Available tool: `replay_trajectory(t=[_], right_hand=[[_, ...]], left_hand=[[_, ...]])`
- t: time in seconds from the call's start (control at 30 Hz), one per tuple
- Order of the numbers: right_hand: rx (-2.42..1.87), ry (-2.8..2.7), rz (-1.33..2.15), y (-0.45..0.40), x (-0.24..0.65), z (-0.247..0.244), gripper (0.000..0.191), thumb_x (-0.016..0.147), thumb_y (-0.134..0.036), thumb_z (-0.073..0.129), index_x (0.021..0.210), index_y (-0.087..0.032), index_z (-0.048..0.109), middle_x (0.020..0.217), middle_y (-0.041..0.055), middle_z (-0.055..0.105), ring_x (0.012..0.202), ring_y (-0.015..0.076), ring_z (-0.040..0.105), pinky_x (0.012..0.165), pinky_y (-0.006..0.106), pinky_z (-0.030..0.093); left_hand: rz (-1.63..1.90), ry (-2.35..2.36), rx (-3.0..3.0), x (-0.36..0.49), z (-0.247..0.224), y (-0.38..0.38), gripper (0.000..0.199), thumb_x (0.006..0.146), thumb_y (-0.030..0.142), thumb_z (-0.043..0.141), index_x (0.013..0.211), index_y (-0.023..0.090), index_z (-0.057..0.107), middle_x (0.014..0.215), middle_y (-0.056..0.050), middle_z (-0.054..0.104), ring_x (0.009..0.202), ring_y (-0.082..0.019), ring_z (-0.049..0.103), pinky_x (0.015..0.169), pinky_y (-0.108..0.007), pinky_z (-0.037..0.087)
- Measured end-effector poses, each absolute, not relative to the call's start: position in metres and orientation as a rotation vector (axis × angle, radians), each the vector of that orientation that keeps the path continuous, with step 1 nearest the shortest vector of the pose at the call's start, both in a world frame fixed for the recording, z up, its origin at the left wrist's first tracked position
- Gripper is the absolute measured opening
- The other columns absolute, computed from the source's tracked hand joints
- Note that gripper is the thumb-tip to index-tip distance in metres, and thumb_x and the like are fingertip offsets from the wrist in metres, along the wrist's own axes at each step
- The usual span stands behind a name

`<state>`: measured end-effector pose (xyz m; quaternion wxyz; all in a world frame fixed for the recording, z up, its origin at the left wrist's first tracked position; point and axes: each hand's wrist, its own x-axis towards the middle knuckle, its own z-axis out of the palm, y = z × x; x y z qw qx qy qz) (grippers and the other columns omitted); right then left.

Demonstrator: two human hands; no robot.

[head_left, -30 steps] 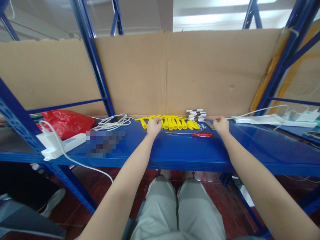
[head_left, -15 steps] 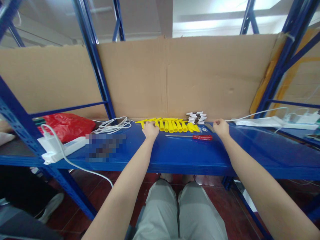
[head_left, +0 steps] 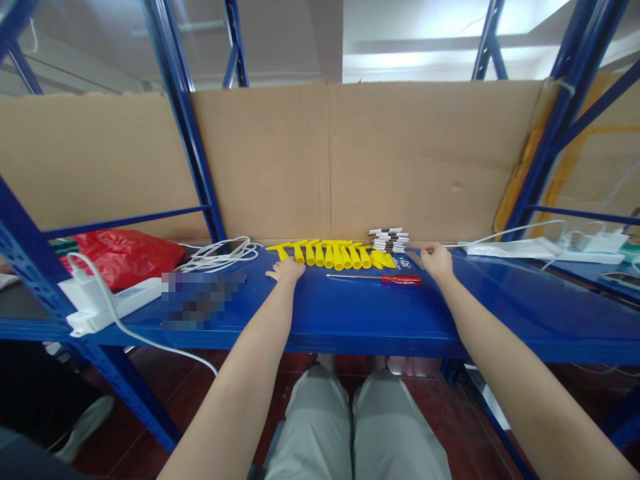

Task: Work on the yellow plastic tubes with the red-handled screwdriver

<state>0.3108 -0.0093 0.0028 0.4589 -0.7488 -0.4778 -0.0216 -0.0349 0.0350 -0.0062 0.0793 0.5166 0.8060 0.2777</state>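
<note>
A row of several yellow T-shaped plastic handles (head_left: 331,256) lies along the back of the blue shelf, hollow round ends toward me. My left hand (head_left: 287,269) rests at the left end of this row, fingers apart, with nothing visible in it. My right hand (head_left: 439,262) is closed at the right, beside a small grey flat strip (head_left: 415,259); what its fingers hold, if anything, is hidden. Small yellow flat pieces (head_left: 383,259) are heaped at the row's right end. In front lies a screwdriver (head_left: 401,280) with a red handle, its shaft pointing left.
White bundles with dark bands (head_left: 389,240) are stacked at the back. On the left are a coiled white cable (head_left: 225,253), a red plastic bag (head_left: 130,257) and a power strip (head_left: 120,305). Cardboard (head_left: 265,160) stands behind the blue shelf (head_left: 370,320); another white power strip (head_left: 590,255) lies right.
My left hand has drawn back slightly toward me and left, uncovering handles it was over. My right hand stays closed near the grey strip. The view has shifted slightly.
</note>
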Motion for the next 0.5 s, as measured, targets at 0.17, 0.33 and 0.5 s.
replay_trajectory(t=[0.17,0.33,0.5], right_hand=[[-1.816,-1.176,-0.056,-0.006,0.314,0.001,0.013,0.075,-0.014,0.052,0.078,-0.019,0.064,0.085,0.0114,0.071,0.088,0.0265,0.066,0.082,0.035,0.049],[-1.782,-1.191,-0.068,-0.005,0.316,-0.001,0.011,0.074,-0.014,0.053,0.075,-0.019,0.063,0.083,0.0109,0.07,0.086,0.0259,0.065,0.08,0.034,0.049],[-1.806,-1.212,-0.066,-0.006,0.314,0.0,0.013,0.075,-0.014,0.052,0.078,-0.018,0.065,0.088,0.0122,0.072,0.09,0.0262,0.066,0.082,0.034,0.048]], left_hand=[[1.143,2.309,1.529,-0.042,-0.01,0.041,0.022,0.071,0.026,0.065,0.092,0.024,0.07,0.115,-0.018,0.069,0.124,-0.042,0.052,0.103,-0.066,0.03],[1.357,2.221,1.474,-0.047,-0.009,0.042,0.013,0.067,0.021,0.069,0.08,0.024,0.068,0.105,-0.016,0.072,0.118,-0.042,0.058,0.099,-0.064,0.035],[1.359,2.249,1.396,-0.05,-0.007,0.036,0.017,0.072,0.013,0.065,0.086,0.021,0.071,0.108,-0.018,0.071,0.115,-0.036,0.062,0.099,-0.051,0.043]])
